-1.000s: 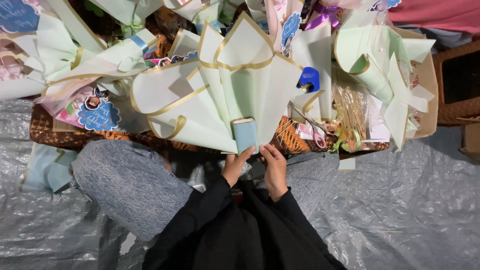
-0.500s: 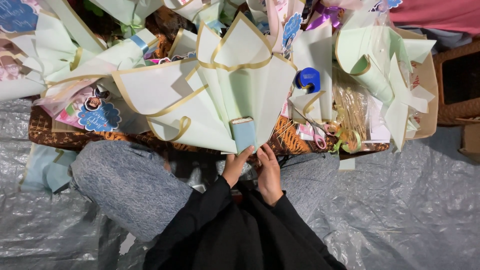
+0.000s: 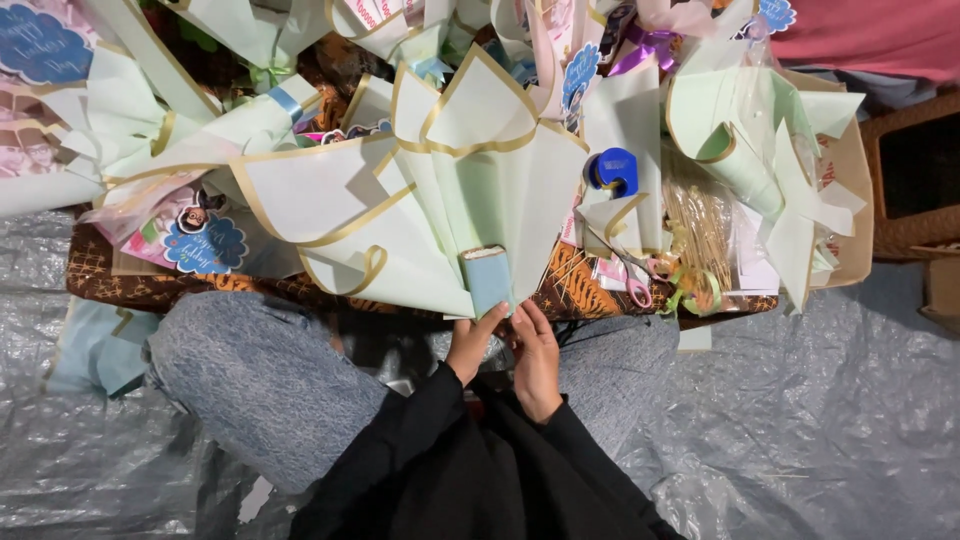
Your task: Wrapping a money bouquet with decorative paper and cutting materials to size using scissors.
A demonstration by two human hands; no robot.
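Two hands, left hand [image 3: 470, 343] and right hand [image 3: 535, 352], both gripping one pale-green paper wrap [image 3: 470, 200].

Two bare hands — left hand [image 3: 470, 345], right hand [image 3: 535, 360], long black sleeves [image 3: 440, 450] to the wrists, grey-blue mottled trousers [image 3: 260, 385] — no rings visible

wrapping paper [image 3: 480, 190]: pale green, gold edge | tape dispenser [image 3: 612, 170]: blue | cloth [image 3: 120, 285]: brown batik

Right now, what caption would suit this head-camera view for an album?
Both hands, left hand and right hand, gather the base of a pale green, gold-edged paper bouquet wrap around a light blue block.
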